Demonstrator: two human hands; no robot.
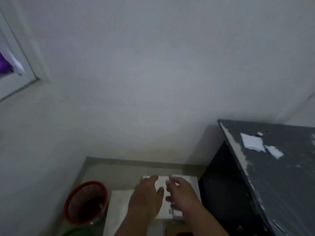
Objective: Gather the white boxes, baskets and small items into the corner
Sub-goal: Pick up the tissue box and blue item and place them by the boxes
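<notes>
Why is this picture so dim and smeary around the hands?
Head view: light is dim and flat, the wall grey; the left hand and right hand and the white box under them are smeared by motion; the red basket is soft, its inside in deep shadow; the dark desk leans, a wide-lens effect.

Bare hands, left hand [146,198] and right hand [183,196], on unsleeved forearms [202,218]; green garment [75,232] below.

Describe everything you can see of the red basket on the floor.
The red basket is round, of slatted plastic by its look, and its dark open mouth faces up toward the camera. It stands on the floor by the left wall, close beside a white box. Neither the left hand nor the right hand touches it.
</notes>
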